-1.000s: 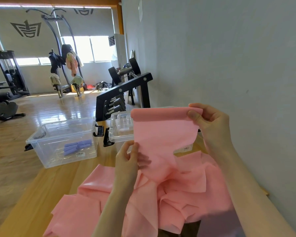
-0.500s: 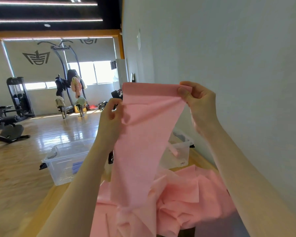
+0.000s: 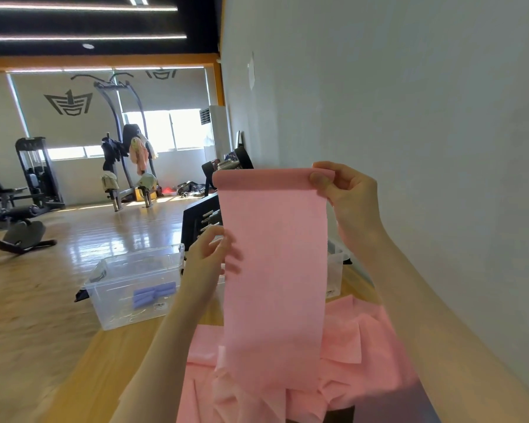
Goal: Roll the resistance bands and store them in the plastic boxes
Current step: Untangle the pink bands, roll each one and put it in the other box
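Pink resistance band (image 3: 275, 270): thin, matt, rubbery sheet, smooth where hung flat, creased in the heap below. Plastic box (image 3: 135, 282): clear glossy plastic, see-through walls; purple rolled bands (image 3: 153, 296) inside look matt. Table (image 3: 104, 361): light wood, satin finish. Floor (image 3: 104, 227): wood, glossy, reflecting window glare. Wall (image 3: 409, 117): matt paint, smooth. Gym machines (image 3: 37, 172): dark metal frames.

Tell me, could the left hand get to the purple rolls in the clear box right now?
Probably not at once. The left hand pinches the side edge of the pink band, so it would have to let go first. Otherwise the way looks free: the clear box is open-topped, with the purple rolls uncovered.
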